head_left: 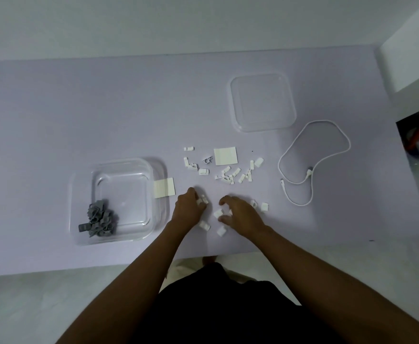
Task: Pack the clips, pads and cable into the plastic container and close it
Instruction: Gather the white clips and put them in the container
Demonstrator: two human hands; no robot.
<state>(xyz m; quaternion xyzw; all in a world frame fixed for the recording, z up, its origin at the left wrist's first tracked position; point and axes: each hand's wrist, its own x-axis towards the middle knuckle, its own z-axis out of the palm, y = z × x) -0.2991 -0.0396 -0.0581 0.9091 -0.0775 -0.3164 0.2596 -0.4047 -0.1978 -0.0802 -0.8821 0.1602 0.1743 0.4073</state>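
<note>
White clips [230,175] are scattered over the middle of the lilac bench [54,108]. A few are pinched in the curled fingers [198,202] of the left hand [187,211]. The right hand [243,216] is arched over others, but whether any is gripped cannot be told. Grey clips [99,218] are heaped in the open plastic container [121,192], and a pad [165,186] is laid against its right edge. The lid [263,103], a second pad [225,155] and the cable [312,160] are laid further right.

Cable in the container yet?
No: the cable lies loose on the table, far to the right of the container, which holds only grey clips.
</note>
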